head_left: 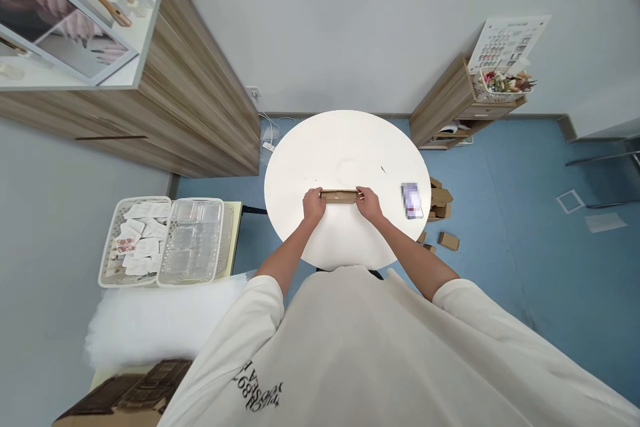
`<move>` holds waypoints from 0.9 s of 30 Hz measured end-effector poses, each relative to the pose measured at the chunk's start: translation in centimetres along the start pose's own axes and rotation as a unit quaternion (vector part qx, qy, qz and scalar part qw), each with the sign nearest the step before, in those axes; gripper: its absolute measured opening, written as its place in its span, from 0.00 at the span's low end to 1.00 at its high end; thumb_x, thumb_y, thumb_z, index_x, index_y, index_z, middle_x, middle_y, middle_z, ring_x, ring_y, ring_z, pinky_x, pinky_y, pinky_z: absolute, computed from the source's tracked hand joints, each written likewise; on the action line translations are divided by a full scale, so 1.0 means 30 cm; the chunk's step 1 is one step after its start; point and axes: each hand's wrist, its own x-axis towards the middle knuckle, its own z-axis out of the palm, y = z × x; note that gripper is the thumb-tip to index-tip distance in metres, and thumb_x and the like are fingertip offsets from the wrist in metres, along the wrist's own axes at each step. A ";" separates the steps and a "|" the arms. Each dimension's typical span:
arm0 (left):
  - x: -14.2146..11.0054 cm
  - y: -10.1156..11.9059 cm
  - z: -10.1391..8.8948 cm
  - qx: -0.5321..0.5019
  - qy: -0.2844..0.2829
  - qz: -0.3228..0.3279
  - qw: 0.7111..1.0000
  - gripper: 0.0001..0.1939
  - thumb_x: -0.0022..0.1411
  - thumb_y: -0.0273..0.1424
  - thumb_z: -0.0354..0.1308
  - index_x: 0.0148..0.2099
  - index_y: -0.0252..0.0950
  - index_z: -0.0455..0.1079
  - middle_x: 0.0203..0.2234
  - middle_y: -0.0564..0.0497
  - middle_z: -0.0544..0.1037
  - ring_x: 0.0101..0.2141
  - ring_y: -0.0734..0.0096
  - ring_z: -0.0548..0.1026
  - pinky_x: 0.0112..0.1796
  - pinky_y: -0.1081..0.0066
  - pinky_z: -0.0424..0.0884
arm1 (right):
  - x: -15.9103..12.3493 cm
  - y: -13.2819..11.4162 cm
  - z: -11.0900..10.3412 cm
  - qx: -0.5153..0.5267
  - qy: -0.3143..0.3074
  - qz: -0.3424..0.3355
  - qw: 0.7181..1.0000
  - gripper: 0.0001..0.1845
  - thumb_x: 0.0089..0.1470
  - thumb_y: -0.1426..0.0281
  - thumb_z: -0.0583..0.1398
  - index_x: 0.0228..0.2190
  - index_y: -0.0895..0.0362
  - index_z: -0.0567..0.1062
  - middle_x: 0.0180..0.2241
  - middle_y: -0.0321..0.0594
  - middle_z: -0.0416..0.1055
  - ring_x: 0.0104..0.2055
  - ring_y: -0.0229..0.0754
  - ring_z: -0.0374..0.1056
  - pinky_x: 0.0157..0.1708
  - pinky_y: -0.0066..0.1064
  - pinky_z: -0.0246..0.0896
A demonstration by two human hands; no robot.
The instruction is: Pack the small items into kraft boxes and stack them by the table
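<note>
A narrow brown cardboard piece (339,197) lies on the round white table (345,147), held at both ends. My left hand (313,205) is closed on its left end. My right hand (369,203) is closed on its right end. Both forearms reach forward from white sleeves over the table's near edge. A phone (412,201) lies on the table to the right of my right hand.
Several small cardboard boxes (441,203) lie on the blue floor right of the table. Two white trays (165,240) stand on a low stand at the left, with white padding (145,323) below. A wooden cabinet (190,100) stands back left, a wooden shelf (450,107) back right.
</note>
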 end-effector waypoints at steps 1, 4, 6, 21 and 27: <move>0.001 0.000 0.000 -0.005 -0.004 0.006 1.000 0.19 0.63 0.27 0.56 0.55 0.40 0.72 0.50 0.41 0.73 0.51 0.49 0.72 0.56 0.52 0.64 | 0.000 0.001 -0.003 -0.003 -0.005 -0.006 1.000 0.23 0.56 0.70 0.58 0.54 0.52 0.74 0.52 0.45 0.70 0.48 0.48 0.69 0.55 0.44 0.65; -0.001 0.002 -0.002 -0.015 -0.011 0.023 1.000 0.20 0.63 0.25 0.54 0.57 0.40 0.71 0.51 0.42 0.71 0.48 0.54 0.74 0.54 0.55 0.66 | 0.001 0.005 -0.012 -0.018 -0.018 -0.013 1.000 0.24 0.57 0.71 0.57 0.54 0.51 0.74 0.50 0.44 0.70 0.47 0.47 0.69 0.57 0.45 0.63; -0.001 0.003 -0.007 -0.013 -0.011 0.032 0.999 0.20 0.64 0.24 0.52 0.57 0.40 0.70 0.52 0.43 0.70 0.47 0.56 0.74 0.53 0.57 0.68 | 0.002 0.008 -0.015 -0.023 -0.024 -0.007 0.999 0.24 0.57 0.70 0.57 0.55 0.51 0.74 0.50 0.44 0.71 0.47 0.48 0.68 0.58 0.46 0.62; -0.126 -0.060 -0.035 0.195 -0.093 0.154 0.964 0.39 0.66 0.26 0.48 0.76 0.38 0.39 0.72 0.39 0.48 0.67 0.46 0.55 0.62 0.50 0.54 | -0.095 0.087 0.016 -0.335 -0.101 -0.128 0.928 0.38 0.66 0.64 0.47 0.72 0.56 0.40 0.71 0.51 0.47 0.61 0.61 0.58 0.56 0.52 0.58; -0.141 -0.077 0.000 0.219 -0.093 0.122 0.964 0.45 0.62 0.21 0.47 0.76 0.39 0.34 0.73 0.40 0.45 0.69 0.47 0.51 0.63 0.50 0.51 | -0.104 0.113 0.041 -0.380 -0.107 -0.116 0.911 0.44 0.65 0.63 0.49 0.71 0.54 0.29 0.73 0.49 0.34 0.63 0.63 0.55 0.56 0.53 0.57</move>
